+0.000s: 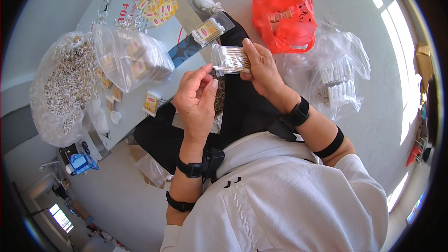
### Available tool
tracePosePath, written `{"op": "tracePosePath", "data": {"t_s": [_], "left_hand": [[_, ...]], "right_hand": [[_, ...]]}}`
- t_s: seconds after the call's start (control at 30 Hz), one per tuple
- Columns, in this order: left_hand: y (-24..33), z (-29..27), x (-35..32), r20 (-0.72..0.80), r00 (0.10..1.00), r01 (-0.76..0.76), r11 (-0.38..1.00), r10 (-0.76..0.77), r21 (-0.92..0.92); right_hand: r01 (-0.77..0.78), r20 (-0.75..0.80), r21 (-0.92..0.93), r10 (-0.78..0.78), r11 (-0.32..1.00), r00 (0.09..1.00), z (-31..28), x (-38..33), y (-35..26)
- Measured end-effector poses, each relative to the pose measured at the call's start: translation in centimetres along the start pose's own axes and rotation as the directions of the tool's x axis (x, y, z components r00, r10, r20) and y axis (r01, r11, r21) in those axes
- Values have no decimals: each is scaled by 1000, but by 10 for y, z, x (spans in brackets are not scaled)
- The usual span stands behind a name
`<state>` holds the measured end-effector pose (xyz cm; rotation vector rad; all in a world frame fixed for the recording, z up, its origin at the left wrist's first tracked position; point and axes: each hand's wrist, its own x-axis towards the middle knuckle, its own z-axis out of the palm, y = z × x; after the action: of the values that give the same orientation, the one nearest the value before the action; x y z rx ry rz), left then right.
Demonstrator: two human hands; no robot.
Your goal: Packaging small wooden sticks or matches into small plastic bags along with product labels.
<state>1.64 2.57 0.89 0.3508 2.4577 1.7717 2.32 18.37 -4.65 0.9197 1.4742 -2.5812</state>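
While the right hand grips a clear packet of cotton swabs by its right end, holding it up above the person's lap, the left hand sits just beside the packet's left end with its fingers bent and its thumb close to the index finger; whether those fingertips pinch the film or a swab cannot be told. The packet looks thin and slippery, so too hard a squeeze from the right thumb could bow the sticks or push some out, if the left end is open, which is unclear. Swabs lost there would likely drop between the black trouser legs, where they could get dirty. A tug at the film might also split it along an edge. To the left, a small yellow-labelled packet lies at the near edge of the table, and a careless swing of the left forearm could knock it off. Another labelled packet, on the far side of the held one, lies close to the right leg; a shift of that knee could send it sliding.
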Motion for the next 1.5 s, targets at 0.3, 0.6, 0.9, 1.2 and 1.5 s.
{"op": "tracePosePath", "data": {"t_s": [0.3,0.6,0.9,1.2,1.5], "left_hand": [[0,4,2,131,965,-246,958,227,148],[-4,6,15,-22,999,19,988,-23,-155],[-11,-2,24,-83,965,153,794,-248,-589],[-9,-7,27,-37,964,207,827,-265,-522],[-8,-10,26,-159,987,-29,983,0,-182]], "right_hand": [[5,-12,85,-4,996,1000,9,-7,-3],[-24,100,195,5,980,995,17,-19,-12],[61,410,113,-103,992,906,-3,-22,-25],[161,410,72,-177,984,895,-4,-19,-24],[189,389,-17,-168,982,906,-8,-14,-21]]}}
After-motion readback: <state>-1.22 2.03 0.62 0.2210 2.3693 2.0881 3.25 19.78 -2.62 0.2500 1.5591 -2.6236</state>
